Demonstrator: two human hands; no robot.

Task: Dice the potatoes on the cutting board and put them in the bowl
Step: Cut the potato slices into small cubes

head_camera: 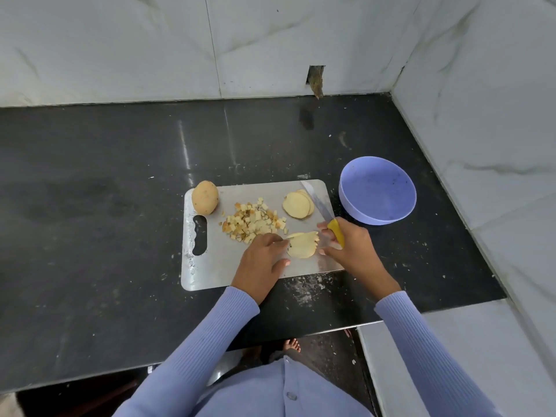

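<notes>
left hand (264, 254) pinning stacked pale potato slices (302, 245) on steel cutting board (210, 272) | right hand (346, 245) gripping yellow-handled knife (336, 233) | slices likely being wet, slippery, brittle: holding from above, fingertips tucked

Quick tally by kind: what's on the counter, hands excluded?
Whole potato: 1
Stacks of potato slices: 2 (far stack, near stack)
Pile of diced potato: 1
Cutting board: 1
Knife: 1
Purple bowl: 1
Total: 7
</notes>
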